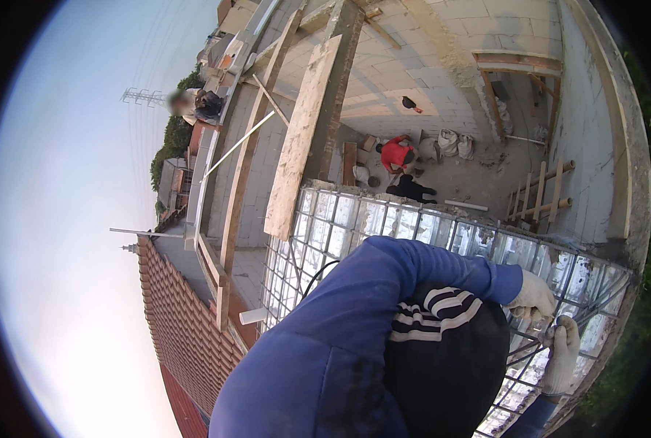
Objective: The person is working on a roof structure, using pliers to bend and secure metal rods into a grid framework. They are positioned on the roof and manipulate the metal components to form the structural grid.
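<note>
Both my hands wear pale gloves and meet low over a grid of steel reinforcing bars (511,336). My left hand (534,296) comes in from a blue sleeve that bends over my dark striped trouser leg (449,328). Its fingers are closed at a bar crossing. Right below it, my right hand (561,358) is closed too, with its fingertips near the left ones. Something small and dark sits between the fingertips, too small to name. Under the bars lies shiny silvery sheeting (464,237).
A rough plank (303,139) slants off the grid's far left edge. Beyond the edge, a room lies well below, with a person in red (396,153), another in dark clothes (411,190) and a wooden ladder (541,191). Another person (201,106) sits on a wall at left. Roof tiles (176,299) slope nearby.
</note>
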Tool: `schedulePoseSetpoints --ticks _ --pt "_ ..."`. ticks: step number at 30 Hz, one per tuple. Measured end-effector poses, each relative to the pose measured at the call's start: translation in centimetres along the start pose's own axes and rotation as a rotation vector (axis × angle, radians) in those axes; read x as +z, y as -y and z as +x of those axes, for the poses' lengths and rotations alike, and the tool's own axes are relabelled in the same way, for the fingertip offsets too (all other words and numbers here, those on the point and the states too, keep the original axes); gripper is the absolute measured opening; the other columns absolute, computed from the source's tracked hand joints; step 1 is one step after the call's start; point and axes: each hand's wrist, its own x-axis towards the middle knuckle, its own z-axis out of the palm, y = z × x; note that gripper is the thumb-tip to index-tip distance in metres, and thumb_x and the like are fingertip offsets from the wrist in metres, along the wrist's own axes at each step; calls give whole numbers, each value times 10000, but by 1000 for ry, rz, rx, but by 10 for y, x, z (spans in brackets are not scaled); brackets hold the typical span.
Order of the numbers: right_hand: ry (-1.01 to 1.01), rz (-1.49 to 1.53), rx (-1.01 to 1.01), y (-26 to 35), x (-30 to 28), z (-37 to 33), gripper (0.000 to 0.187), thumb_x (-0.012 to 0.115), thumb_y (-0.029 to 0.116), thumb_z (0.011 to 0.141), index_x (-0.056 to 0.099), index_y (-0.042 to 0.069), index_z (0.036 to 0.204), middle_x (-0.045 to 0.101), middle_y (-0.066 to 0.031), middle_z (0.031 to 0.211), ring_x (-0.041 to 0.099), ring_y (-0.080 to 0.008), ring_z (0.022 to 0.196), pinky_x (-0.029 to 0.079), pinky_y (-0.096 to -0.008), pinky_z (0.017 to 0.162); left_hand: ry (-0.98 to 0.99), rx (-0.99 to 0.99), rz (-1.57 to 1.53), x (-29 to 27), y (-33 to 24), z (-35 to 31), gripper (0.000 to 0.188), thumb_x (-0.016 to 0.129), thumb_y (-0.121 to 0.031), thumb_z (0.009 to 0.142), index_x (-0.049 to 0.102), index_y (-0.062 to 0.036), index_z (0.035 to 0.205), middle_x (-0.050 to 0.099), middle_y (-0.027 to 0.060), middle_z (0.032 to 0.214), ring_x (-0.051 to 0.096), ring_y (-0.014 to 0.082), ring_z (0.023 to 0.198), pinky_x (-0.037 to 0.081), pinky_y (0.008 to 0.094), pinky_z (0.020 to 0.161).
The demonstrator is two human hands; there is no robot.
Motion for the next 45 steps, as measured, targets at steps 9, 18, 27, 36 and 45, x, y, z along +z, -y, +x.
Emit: schedulePoseSetpoints --ticks 9,18,27,36,45 --pt "-143 -1050 -590 47 46 -8 261 656 115 1106 738 -19 1314 783 -201 1185 746 -383 1080 567 -486 973 -172 48 311 -6 21 23 294 651 -263 1039 802 -11 1009 756 75 788 696 178 576 530 351 487" --pt "-133 -891 -333 12 64 -8 274 633 185 1131 749 8 1306 786 -252 1079 757 -455 1022 579 -491 902 -87 228 616 -18 65 41 101 732 -150 922 763 -54 924 734 68 773 737 223 657 559 369 546" --pt "-97 -1080 -580 53 61 -8 204 765 246 1020 769 77 1134 770 -178 918 770 -423 865 597 -517 771 -74 272 81 -20 35 1 160 642 -153 1067 774 -65 1081 636 1 795 607 113 628 450 297 518" --pt "-533 -1249 -461 154 -57 -66 181 772 121 881 763 47 1046 779 -156 841 818 -349 825 634 -468 676 -220 27 504 102 -165 -16 325 621 -227 1132 731 28 1300 544 -53 769 427 37 649 340 254 569" --pt "-299 -925 -505 122 3 -169 250 760 250 979 788 70 1150 801 -183 917 818 -383 949 655 -539 836 -115 349 1414 107 -115 -6 205 663 -104 1069 786 27 1170 815 183 972 784 255 850 588 378 806"
